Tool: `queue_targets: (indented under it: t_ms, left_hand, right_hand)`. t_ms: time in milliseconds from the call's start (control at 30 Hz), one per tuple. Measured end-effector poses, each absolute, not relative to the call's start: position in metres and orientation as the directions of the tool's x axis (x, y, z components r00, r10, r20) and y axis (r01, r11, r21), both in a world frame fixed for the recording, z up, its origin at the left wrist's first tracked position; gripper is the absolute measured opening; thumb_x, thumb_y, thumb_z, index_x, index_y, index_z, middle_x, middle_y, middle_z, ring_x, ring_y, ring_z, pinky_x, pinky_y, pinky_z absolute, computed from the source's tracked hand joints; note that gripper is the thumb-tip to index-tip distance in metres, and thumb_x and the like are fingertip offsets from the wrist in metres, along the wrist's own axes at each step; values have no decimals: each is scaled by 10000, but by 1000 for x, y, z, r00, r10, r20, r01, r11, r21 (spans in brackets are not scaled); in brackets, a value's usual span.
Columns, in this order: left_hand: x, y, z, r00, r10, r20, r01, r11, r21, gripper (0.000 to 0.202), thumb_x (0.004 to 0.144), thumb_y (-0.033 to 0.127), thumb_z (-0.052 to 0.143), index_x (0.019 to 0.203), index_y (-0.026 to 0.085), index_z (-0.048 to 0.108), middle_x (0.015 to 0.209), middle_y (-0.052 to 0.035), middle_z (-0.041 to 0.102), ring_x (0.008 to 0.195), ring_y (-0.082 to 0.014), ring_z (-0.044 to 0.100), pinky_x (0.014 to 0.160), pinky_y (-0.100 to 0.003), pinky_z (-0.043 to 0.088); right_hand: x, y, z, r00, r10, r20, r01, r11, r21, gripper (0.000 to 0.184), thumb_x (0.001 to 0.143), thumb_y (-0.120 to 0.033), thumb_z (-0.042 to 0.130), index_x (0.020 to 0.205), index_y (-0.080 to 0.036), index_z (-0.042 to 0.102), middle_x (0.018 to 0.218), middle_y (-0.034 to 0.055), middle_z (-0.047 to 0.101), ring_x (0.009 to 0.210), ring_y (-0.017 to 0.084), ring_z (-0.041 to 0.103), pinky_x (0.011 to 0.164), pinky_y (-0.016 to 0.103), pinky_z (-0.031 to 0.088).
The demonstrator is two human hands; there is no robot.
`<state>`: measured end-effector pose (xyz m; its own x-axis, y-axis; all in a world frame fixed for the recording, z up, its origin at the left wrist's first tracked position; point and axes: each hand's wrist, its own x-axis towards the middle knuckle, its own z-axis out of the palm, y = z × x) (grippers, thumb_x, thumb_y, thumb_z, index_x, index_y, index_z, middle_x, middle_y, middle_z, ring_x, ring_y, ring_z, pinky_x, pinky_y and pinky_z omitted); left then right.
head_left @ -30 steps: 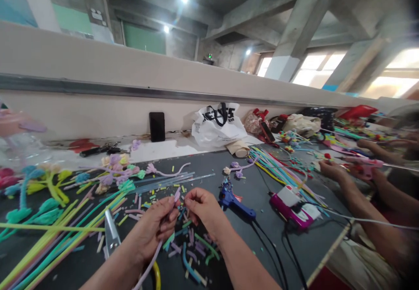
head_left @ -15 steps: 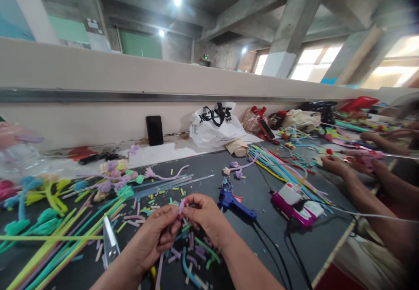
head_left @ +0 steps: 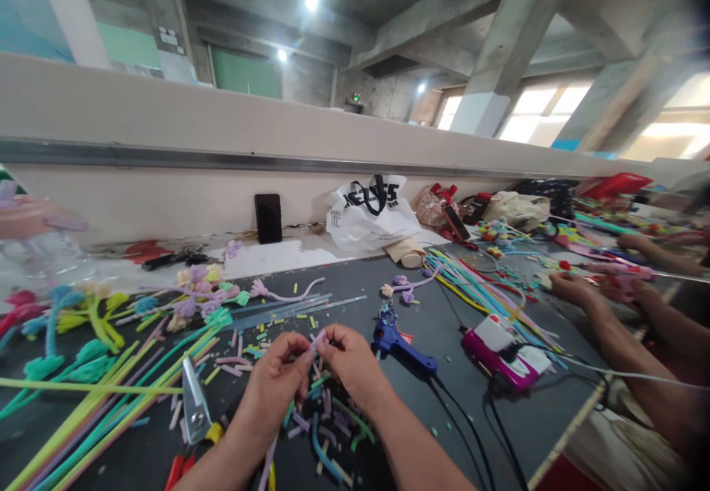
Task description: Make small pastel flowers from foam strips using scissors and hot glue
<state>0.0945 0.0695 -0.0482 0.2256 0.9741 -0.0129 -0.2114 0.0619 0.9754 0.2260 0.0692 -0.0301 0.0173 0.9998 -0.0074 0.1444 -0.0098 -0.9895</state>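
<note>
My left hand (head_left: 274, 386) and my right hand (head_left: 349, 361) meet above the dark table (head_left: 477, 424), fingers pinched on the tip of a lilac pipe cleaner (head_left: 318, 339). Its stem (head_left: 267, 463) trails down under my left wrist. Beneath my hands lies a litter of short cut pipe-cleaner pieces (head_left: 327, 424). A blue glue gun (head_left: 400, 339) lies just right of my right hand. Scissors (head_left: 193, 406) rest left of my left wrist.
Long coloured pipe cleaners (head_left: 94, 395) and finished pipe-cleaner flowers (head_left: 200, 291) cover the left. A pink glue gun (head_left: 496, 350) with cables lies at right. Another person's hands (head_left: 577, 288) work at far right. A black phone (head_left: 268, 217) and white bag (head_left: 371, 214) stand against the wall.
My hands have closed together, lifted slightly and now pinch the lilac tip between both sets of fingertips. The view has shifted a little, showing more of the scissors.
</note>
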Motion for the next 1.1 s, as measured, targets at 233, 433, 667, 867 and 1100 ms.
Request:
queue_targets:
  t_ms: [233,433,667,867,1100]
  left_hand:
    - [93,68,-52,174,984,37,-95,-21,995,198,731,370,591,725,199,492,343,82,452,282,-80,406,326,-165,327]
    - [94,67,-40,237,970,-46,-211,98,972,249,745,433,548,819,205,482,531,64,529,328,-80,452,312,-178,341]
    - [88,69,-37,435,882,-181,-330,344,879,302,768,433,533,666,161,450,508,65,466,320,7,225,329,-127,106]
    - [83,72,-35,444,876,-190,-409,387,826,269,769,402,551,697,150,489,492,70,441,315,12,178,334,-147,68]
    - [81,75,-34,427,898,-110,-558,357,750,238,724,320,634,866,144,559,569,72,413,381,10,190,364,-143,123]
  right_hand:
    - [219,69,-33,79,995,65,305,38,-952,74,668,-224,547,627,-162,551,538,-52,432,530,91,366,502,198,292]
    - [222,68,-26,62,998,16,222,2,-975,120,673,-271,561,627,-160,551,532,-46,464,516,95,384,503,206,310]
    - [225,68,-21,30,999,27,146,22,-989,138,633,-282,613,687,-155,601,566,-36,500,541,100,420,530,218,330]
    - [234,68,-17,25,999,-31,7,-31,-1000,285,640,-306,627,884,-161,597,634,-48,466,466,55,315,450,202,249]
    - [233,69,-22,-53,997,61,59,65,-996,327,633,-240,649,941,-160,571,658,-48,446,580,86,407,548,215,327]
